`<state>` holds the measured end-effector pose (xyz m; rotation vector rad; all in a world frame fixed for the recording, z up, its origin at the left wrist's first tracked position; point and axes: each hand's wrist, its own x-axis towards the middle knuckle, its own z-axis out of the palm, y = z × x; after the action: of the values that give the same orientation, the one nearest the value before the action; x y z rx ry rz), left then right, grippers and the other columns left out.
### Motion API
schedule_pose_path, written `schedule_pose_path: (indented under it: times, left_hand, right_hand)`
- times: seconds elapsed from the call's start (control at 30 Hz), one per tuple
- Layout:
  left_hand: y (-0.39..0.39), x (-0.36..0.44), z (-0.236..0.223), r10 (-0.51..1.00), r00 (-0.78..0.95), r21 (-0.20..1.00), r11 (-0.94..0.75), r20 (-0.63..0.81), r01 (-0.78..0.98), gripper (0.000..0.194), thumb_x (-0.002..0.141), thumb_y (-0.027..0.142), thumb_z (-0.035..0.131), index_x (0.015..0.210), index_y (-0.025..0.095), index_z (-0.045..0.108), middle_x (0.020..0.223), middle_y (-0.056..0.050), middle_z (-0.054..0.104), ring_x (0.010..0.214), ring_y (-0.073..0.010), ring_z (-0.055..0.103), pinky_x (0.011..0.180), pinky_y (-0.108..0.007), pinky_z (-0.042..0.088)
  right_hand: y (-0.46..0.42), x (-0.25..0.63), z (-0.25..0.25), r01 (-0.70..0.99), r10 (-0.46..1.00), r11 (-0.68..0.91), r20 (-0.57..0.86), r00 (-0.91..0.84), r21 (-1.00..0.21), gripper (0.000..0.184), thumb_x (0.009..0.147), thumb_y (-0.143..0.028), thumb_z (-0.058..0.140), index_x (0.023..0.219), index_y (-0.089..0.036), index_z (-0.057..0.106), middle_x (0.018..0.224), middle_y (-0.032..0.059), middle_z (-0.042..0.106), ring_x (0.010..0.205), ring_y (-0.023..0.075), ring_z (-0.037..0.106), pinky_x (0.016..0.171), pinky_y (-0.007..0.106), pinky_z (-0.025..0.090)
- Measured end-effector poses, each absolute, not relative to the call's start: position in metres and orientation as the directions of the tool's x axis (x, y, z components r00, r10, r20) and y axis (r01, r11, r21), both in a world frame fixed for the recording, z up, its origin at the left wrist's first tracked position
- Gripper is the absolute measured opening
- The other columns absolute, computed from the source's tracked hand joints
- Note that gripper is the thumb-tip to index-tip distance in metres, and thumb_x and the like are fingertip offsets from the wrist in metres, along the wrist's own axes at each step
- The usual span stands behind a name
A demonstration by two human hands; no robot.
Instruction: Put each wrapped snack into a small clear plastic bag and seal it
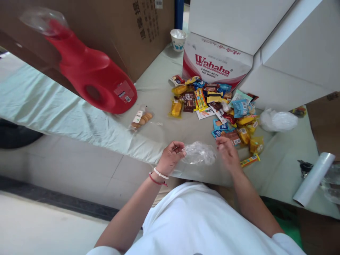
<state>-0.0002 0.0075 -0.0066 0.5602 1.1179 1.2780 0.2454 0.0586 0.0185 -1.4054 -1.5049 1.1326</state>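
Note:
My left hand [172, 156], with a white beaded bracelet and a red cord at the wrist, pinches the left end of a crumpled clear plastic bag [200, 154]. On the bag's other side is my right hand [228, 153], blurred by motion; whether its fingers grip anything cannot be made out. Beyond the right hand lies a spread of small wrapped snacks [212, 101] in yellow, blue, brown and red. A yellow snack stick [250, 160] rests beside the right wrist. Farther left, a clear pack of round biscuits [142, 118] lies on the cloth.
A red jug-shaped bottle [99, 76] stands at the left against a large cardboard box [119, 32]. Behind the snacks are a Wahaha carton [212, 63] and a paper cup [178, 39]. A white plastic bundle [278, 120] and a film roll [314, 180] lie at the right.

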Motion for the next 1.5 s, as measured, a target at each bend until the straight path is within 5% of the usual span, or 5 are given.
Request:
schedule_pose_path:
  times: [0.5,0.83,1.07,1.27,1.5]
  left_hand:
    - [0.005,-0.051,-0.017,0.911,-0.251,0.930,0.262,-0.326,-0.258,0.044,0.059,0.032,0.091,0.093,0.018,0.067,0.085,-0.001,0.063,0.085,-0.0143,0.059,0.072,-0.025,0.048]
    - [0.000,-0.022,-0.005,0.922,-0.160,0.923,0.371,-0.353,0.100,0.059,0.064,0.033,0.084,0.116,0.021,0.057,0.101,-0.003,0.062,0.085,-0.0169,0.064,0.079,-0.033,0.053]
    - [-0.008,-0.006,0.010,0.999,0.032,0.982,-0.043,0.038,0.185,0.031,0.077,0.018,0.070,0.107,0.023,0.068,0.106,-0.006,0.059,0.111,-0.0225,0.059,0.095,-0.036,0.052]
    - [0.005,0.009,-0.006,0.964,-0.183,0.981,0.189,-0.193,-0.040,0.066,0.062,0.024,0.085,0.124,0.023,0.062,0.149,-0.015,0.046,0.127,-0.0286,0.057,0.091,-0.038,0.058]
    - [0.019,0.012,-0.005,0.861,-0.048,0.766,0.424,-0.507,-0.484,0.039,0.063,0.037,0.090,0.074,0.018,0.058,0.082,-0.001,0.068,0.089,-0.0180,0.068,0.085,-0.035,0.059]
  right_hand:
    - [0.067,0.274,-0.005,0.064,0.939,-0.330,-0.320,0.126,-0.942,0.040,0.067,-0.056,0.086,0.081,-0.022,0.068,0.054,-0.0067,0.047,0.046,0.0090,0.034,0.042,0.024,0.026]
    - [0.020,0.287,0.018,0.314,0.690,-0.038,-0.252,-0.678,-0.949,0.026,0.092,-0.045,0.071,0.094,-0.020,0.078,0.089,0.0057,0.071,0.081,0.0173,0.063,0.076,0.029,0.051]
    - [0.045,0.279,0.004,0.250,0.853,-0.281,-0.361,-0.378,-0.927,0.051,0.088,-0.064,0.070,0.120,-0.025,0.071,0.121,0.0077,0.071,0.109,0.0230,0.065,0.098,0.039,0.050]
    - [0.067,0.233,0.006,0.008,0.817,-0.416,-0.378,-0.436,-0.909,0.040,0.076,-0.058,0.084,0.081,-0.020,0.071,0.082,0.0014,0.068,0.081,0.0160,0.063,0.085,0.033,0.052]
    - [0.089,0.219,0.013,-0.255,0.814,-0.546,-0.434,-0.385,-0.798,0.046,0.068,-0.054,0.091,0.082,-0.022,0.061,0.084,-0.0010,0.068,0.077,0.0140,0.067,0.073,0.028,0.056]
